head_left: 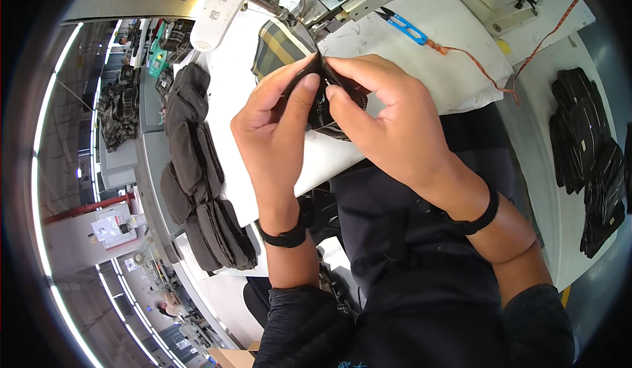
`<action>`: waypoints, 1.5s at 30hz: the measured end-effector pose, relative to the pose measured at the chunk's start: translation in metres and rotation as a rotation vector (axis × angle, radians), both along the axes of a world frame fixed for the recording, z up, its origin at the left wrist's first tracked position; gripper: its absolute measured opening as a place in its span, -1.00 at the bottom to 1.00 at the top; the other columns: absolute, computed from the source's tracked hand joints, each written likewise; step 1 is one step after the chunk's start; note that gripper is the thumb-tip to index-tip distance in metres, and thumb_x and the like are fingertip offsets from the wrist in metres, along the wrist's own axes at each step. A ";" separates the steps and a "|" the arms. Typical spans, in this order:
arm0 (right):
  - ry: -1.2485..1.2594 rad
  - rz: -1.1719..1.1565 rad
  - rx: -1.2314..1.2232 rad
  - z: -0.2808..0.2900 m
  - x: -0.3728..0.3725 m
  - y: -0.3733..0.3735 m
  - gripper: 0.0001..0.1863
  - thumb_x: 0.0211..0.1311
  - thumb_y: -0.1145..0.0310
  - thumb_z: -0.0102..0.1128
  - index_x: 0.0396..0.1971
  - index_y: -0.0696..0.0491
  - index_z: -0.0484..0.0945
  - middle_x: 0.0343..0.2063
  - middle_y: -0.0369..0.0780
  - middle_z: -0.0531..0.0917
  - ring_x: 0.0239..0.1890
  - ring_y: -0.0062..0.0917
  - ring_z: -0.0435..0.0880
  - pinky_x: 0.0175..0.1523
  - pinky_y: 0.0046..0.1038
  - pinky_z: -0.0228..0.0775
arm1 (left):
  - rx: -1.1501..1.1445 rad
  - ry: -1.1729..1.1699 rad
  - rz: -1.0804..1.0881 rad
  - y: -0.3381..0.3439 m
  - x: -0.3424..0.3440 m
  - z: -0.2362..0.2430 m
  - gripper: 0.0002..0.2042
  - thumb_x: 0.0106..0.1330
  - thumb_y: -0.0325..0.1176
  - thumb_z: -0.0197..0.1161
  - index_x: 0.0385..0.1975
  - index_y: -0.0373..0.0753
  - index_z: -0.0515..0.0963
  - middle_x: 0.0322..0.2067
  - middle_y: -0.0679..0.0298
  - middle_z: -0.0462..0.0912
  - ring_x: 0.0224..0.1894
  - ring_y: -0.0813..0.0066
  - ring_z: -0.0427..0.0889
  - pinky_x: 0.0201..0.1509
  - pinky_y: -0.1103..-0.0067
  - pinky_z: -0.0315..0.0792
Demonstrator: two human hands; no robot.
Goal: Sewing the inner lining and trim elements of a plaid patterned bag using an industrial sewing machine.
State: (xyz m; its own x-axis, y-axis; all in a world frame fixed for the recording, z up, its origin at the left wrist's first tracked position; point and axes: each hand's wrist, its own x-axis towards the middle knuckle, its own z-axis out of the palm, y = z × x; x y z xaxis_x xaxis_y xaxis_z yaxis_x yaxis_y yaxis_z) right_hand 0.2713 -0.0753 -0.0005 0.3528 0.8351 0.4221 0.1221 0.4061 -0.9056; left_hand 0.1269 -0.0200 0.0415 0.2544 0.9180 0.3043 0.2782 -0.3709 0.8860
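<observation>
Both my hands hold a small dark fabric piece [318,112] just in front of the sewing machine's [329,18] foot. My left hand [273,121] pinches its left edge between thumb and fingers. On the other edge my right hand [395,121] has a similar pinch, and the two sets of fingertips nearly meet at a folded peak. Plaid cloth [275,47] in olive and yellow with a pale border shows behind the left fingers, reaching toward the machine foot. Whether it is joined to the dark piece is hidden by my hands.
Blue thread snips [405,27] on an orange cord [471,58] lie right of the machine on the white work surface [454,45]. Stacked dark padded pieces [191,124] line the left side. More dark pieces [586,144] lie on a pale surface at right.
</observation>
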 end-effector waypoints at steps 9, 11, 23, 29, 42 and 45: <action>-0.004 -0.016 0.011 0.002 -0.005 0.002 -0.65 0.31 0.42 0.33 0.06 0.21 0.66 -0.23 -0.05 0.72 -0.26 -0.19 0.73 -0.16 -0.28 0.58 | -0.121 -0.104 -0.109 0.006 -0.011 0.003 -0.75 0.47 -0.47 0.40 0.08 -0.36 0.73 -0.18 0.34 0.78 -0.24 0.75 0.63 -0.15 0.76 0.49; 0.005 0.004 -0.004 0.002 -0.004 0.001 -0.65 0.31 0.41 0.33 0.06 0.21 0.66 -0.21 -0.05 0.72 -0.26 -0.19 0.73 -0.15 -0.29 0.59 | -0.143 -0.140 -0.132 0.007 -0.012 0.000 -0.75 0.47 -0.48 0.40 0.09 -0.37 0.72 -0.15 0.31 0.79 -0.14 0.67 0.68 -0.01 0.71 0.54; 0.106 0.085 -0.080 0.005 -0.003 -0.003 -0.66 0.36 0.56 0.30 0.11 0.25 0.66 -0.23 -0.24 0.75 -0.21 -0.66 0.60 -0.03 -0.54 0.50 | -0.109 -0.073 -0.061 0.006 -0.014 -0.007 -0.74 0.45 -0.48 0.43 0.08 -0.34 0.72 -0.24 0.41 0.72 -0.28 0.78 0.56 -0.20 0.77 0.40; 0.099 0.085 -0.064 0.003 -0.003 -0.002 -0.64 0.32 0.47 0.31 0.10 0.22 0.64 -0.14 -0.04 0.73 -0.19 -0.23 0.75 -0.10 -0.33 0.59 | -0.156 -0.159 -0.093 0.008 -0.013 -0.006 -0.75 0.46 -0.48 0.41 0.07 -0.37 0.70 -0.18 0.35 0.76 -0.20 0.72 0.63 -0.08 0.74 0.49; 0.041 0.050 -0.057 0.006 -0.004 -0.003 -0.64 0.31 0.57 0.29 0.10 0.25 0.63 -0.15 -0.12 0.74 -0.14 -0.47 0.69 0.06 -0.44 0.53 | -0.331 -0.249 -0.215 0.025 -0.025 -0.003 -0.73 0.44 -0.50 0.40 0.09 -0.41 0.69 -0.12 0.27 0.79 -0.12 0.64 0.69 0.06 0.64 0.53; 0.043 0.051 -0.051 0.004 -0.004 -0.003 -0.63 0.32 0.56 0.29 0.12 0.25 0.64 -0.14 -0.14 0.74 -0.14 -0.50 0.68 0.06 -0.45 0.53 | -0.307 -0.209 -0.185 0.024 -0.025 -0.001 -0.75 0.44 -0.49 0.42 0.07 -0.38 0.71 -0.15 0.28 0.79 -0.14 0.65 0.69 0.03 0.66 0.53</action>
State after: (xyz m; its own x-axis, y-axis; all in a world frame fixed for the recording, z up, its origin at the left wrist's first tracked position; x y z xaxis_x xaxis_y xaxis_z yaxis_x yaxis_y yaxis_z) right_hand 0.2676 -0.0785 0.0039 0.3263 0.8724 0.3639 0.0634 0.3639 -0.9293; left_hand 0.1018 0.0040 0.0407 0.3851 0.9189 0.0860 0.0341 -0.1073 0.9936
